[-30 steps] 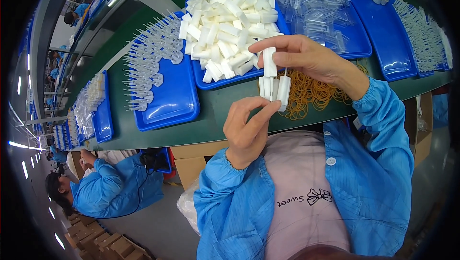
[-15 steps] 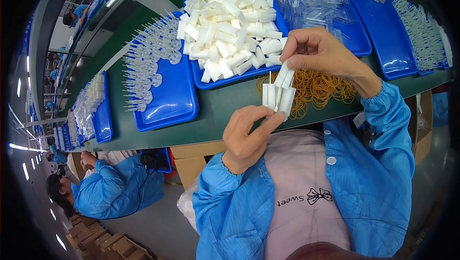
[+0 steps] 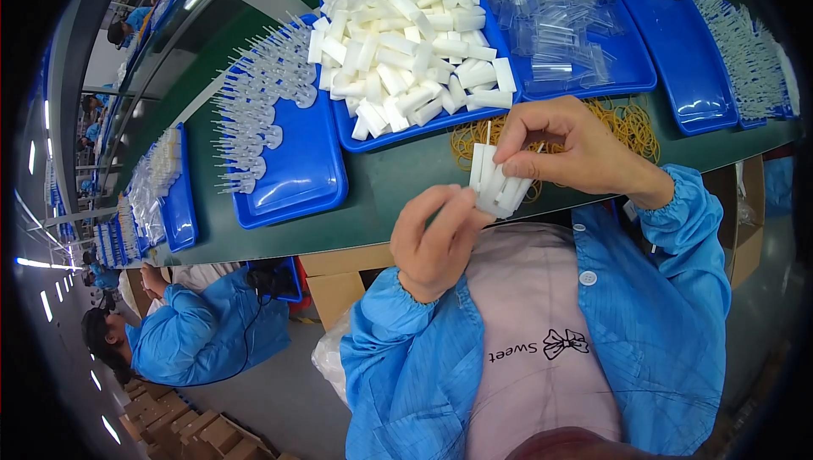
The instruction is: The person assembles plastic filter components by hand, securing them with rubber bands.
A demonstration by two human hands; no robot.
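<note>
Between my hands, in front of my chest, is a small bundle of white foam strips (image 3: 500, 197) with a thin pale rod standing out of its top. My left hand (image 3: 436, 244) is closed at the bundle's lower left, thumb and fingertips pressed against it. From the right, my right hand (image 3: 572, 142) pinches the bundle's upper right side, its fingers covering part of the strips. Behind my right hand lies a heap of yellow-brown rubber bands (image 3: 625, 125). A blue tray (image 3: 373, 140) piled with white foam strips (image 3: 415, 45) stands just beyond.
Left of it is a blue tray (image 3: 296, 180) of clear discs with upright rods (image 3: 254, 104). Clear plastic sleeves (image 3: 559, 24) fill another tray. A further blue tray (image 3: 699, 100) at right has rodded pieces (image 3: 745, 58) beside it. A co-worker (image 3: 186, 329) sits at the left.
My right hand has come down with the strip it held above the bundle, and that strip is now among the others. The left hand's fingers have shifted slightly.
</note>
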